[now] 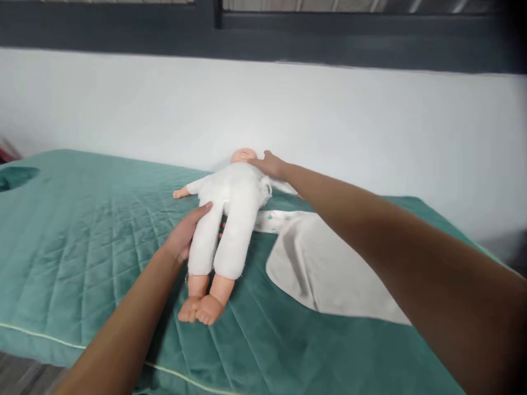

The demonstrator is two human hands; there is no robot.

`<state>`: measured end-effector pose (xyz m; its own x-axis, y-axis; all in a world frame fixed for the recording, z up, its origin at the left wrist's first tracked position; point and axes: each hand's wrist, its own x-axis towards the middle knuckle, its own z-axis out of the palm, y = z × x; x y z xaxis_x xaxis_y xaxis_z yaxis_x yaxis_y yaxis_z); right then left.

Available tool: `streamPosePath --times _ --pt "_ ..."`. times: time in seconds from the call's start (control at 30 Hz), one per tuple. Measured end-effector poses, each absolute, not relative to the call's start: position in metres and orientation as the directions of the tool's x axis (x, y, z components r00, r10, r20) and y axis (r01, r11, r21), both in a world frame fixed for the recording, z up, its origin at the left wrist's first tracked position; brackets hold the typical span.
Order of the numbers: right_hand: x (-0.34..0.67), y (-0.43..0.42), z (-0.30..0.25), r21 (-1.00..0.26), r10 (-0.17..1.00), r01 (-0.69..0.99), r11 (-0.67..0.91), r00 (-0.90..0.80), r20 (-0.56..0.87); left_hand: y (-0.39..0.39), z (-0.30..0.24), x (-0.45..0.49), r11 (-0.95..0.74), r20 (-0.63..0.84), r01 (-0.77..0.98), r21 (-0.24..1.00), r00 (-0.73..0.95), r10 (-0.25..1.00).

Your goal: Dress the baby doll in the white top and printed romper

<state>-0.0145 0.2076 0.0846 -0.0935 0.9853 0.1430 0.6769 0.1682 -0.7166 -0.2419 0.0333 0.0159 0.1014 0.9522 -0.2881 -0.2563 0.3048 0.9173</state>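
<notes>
A dark window frame (329, 44) crosses twelve o'clock above a white wall (144, 104); a green quilted bed (82, 236) spreads below, floor (24, 378) showing at eight o'clock.

Doll (239, 225) on mattress (102, 247), cloth (325, 269) to its right, wall (164, 109) behind, probably a window frame (263, 39) above

No readable text or labels.
</notes>
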Motion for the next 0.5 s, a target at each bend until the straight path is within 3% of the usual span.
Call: streamPosePath --times 0.27,0.5 --pt "0.149 0.119 0.134 -0.633 0.992 0.767 -0.106 0.122 -0.018 -0.024 0.029 -0.087 0.261 -0.074 -0.433 0.863 0.404 0.912" --pt "0.247 0.074 0.106 -0.553 0.977 0.806 -0.212 0.187 -0.102 -0.045 0.01 0.002 0.328 -0.105 -0.323 0.888 0.553 0.827"
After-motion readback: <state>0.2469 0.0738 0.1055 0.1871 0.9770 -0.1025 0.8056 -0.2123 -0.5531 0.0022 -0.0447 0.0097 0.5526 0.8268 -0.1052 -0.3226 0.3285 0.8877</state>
